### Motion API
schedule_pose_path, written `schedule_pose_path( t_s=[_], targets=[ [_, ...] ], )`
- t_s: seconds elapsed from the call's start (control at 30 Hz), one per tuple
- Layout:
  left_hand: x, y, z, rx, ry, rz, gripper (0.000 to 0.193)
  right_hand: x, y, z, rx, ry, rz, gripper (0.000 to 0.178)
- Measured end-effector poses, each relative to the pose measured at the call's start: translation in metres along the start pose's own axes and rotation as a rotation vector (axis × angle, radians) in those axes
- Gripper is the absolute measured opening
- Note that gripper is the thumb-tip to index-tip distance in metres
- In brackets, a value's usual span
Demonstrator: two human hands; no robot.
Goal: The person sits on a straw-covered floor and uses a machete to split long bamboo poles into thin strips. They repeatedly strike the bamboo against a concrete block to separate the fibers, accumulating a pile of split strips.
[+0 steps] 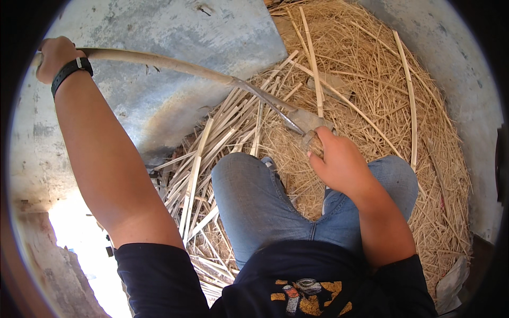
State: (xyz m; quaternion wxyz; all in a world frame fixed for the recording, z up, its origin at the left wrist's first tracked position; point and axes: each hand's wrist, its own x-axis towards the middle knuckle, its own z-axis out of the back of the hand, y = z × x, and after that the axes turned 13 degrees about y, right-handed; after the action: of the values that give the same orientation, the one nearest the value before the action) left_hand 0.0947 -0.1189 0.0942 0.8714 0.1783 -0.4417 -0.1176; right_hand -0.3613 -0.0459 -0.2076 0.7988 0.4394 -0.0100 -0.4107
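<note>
My left hand (57,55), with a black watch (71,71) on its wrist, is stretched out to the far left and closed around the end of a long, bowed bamboo strip (175,64). The strip runs rightward across the view toward my knees. In my right hand (342,161), above my lap, is the wooden handle (315,144) of a knife. Its narrow metal blade (283,115) points up and left and meets the strip where it looks split. My right fingers partly hide the handle and the strip's near end.
Straw-like shavings (371,85) cover the floor ahead and to the right. A pile of split bamboo strips (204,153) lies left of my bent knees. Grey walls (175,26) stand at left and right. Bright light comes through an opening (87,254) at lower left.
</note>
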Motion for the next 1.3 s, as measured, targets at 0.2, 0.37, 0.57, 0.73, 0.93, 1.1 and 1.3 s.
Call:
schedule_pose_path(
  t_s=[0.2,0.37,0.57,0.73,0.93,1.1,1.3],
  targets=[
    [0.0,0.007,-0.004,0.654,-0.081,0.048,0.049,-0.003,0.003,0.003,0.006,0.016,0.018,0.026],
    [-0.017,0.003,0.006,0.217,0.045,-0.037,0.051,-0.005,0.0,0.006,-0.016,0.025,-0.005,0.027],
    [-0.003,0.009,-0.001,-0.028,0.019,-0.025,0.06,-0.003,0.001,0.005,-0.032,0.023,0.004,0.027],
    [-0.018,0.006,0.018,0.099,-0.076,0.01,0.054,0.001,-0.001,-0.001,-0.007,-0.003,0.02,0.027],
    [-0.04,0.009,0.046,0.065,-0.115,-0.052,0.028,0.009,-0.002,-0.008,0.031,-0.001,0.011,0.029],
    [-0.059,0.006,0.067,0.038,-0.115,-0.057,0.024,0.014,0.004,-0.014,0.056,-0.017,0.002,0.03],
    [-0.056,0.004,0.07,0.055,-0.235,-0.094,0.032,0.018,0.004,-0.013,0.065,-0.017,0.002,0.031]
  ],
)
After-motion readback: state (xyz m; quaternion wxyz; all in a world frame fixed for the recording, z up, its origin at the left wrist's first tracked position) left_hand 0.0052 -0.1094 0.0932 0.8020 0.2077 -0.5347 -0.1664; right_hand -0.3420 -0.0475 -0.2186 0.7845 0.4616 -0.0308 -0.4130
